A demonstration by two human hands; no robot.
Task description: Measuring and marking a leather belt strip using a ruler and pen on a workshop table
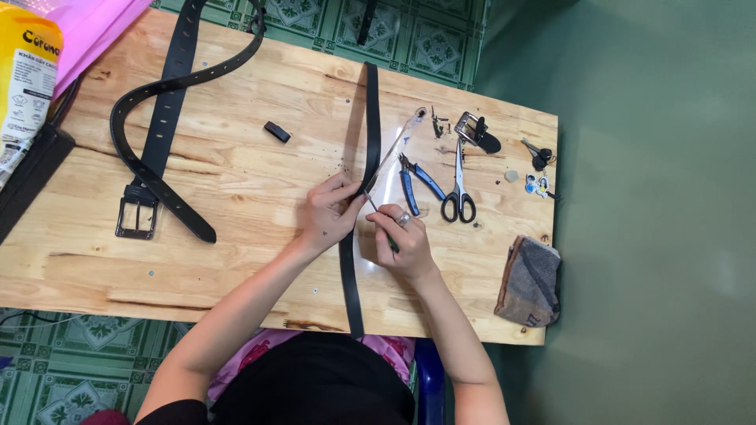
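A long black belt strap (372,118) lies straight across the wooden table (236,181) from the far edge to the near edge. My left hand (329,212) presses on the strap near its middle, fingertips on it. My right hand (402,240) grips a thin pointed tool with a green handle (383,224), its tip touching the strap beside my left fingers. A clear plastic ruler (398,145) lies slanted along the strap's right side.
A second black belt with a metal buckle (138,216) lies at the left. A small black loop (276,131), blue-handled pliers (421,179), scissors (458,193), a loose buckle (476,132), keys (539,157) and a folded cloth (529,282) lie around. A yellow bag (24,71) sits far left.
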